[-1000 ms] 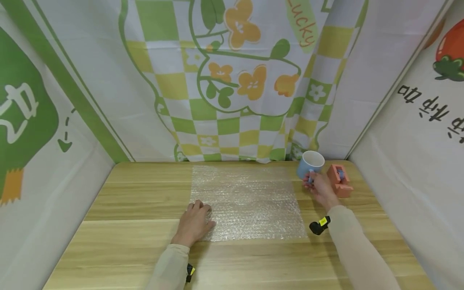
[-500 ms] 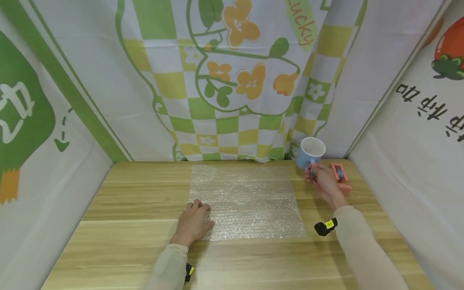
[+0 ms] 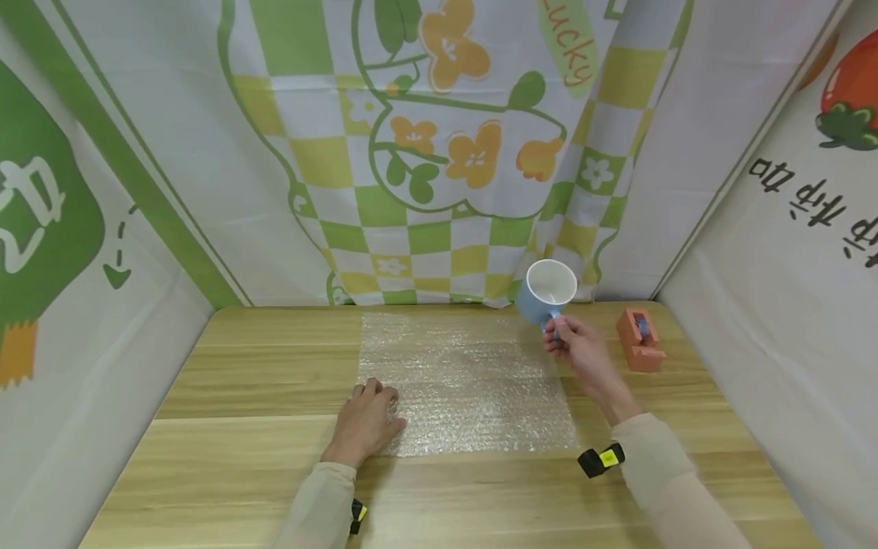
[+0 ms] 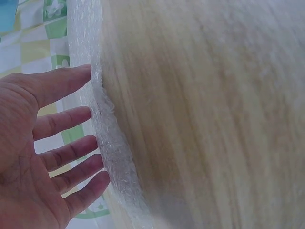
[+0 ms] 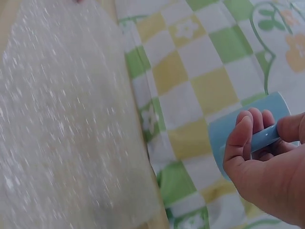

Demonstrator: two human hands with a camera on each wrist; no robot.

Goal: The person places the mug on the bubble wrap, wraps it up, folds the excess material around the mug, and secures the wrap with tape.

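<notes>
A light blue mug point(image 3: 535, 303) with a white inside is held up by its handle near the back right of the table. My right hand point(image 3: 583, 352) grips that handle; in the right wrist view the fingers point(image 5: 238, 138) curl round it, with the thumb on top. Flat on the table lies a clear sheet of bubble wrap point(image 3: 473, 389). My left hand point(image 3: 365, 423) rests on its left edge. In the left wrist view the fingertips point(image 4: 90, 143) touch the wrap point(image 4: 114, 138), slightly bent and spread, pinching nothing.
An orange tape dispenser point(image 3: 641, 347) with a blue roll stands at the right, beyond my right hand. The wooden table point(image 3: 240, 381) ends at the back against a checked cloth point(image 3: 439, 244). Cloth walls stand at both sides.
The right hand has lifted the mug off the table and carried it left, away from the tape dispenser towards the bubble wrap. The left hand has stayed in place.
</notes>
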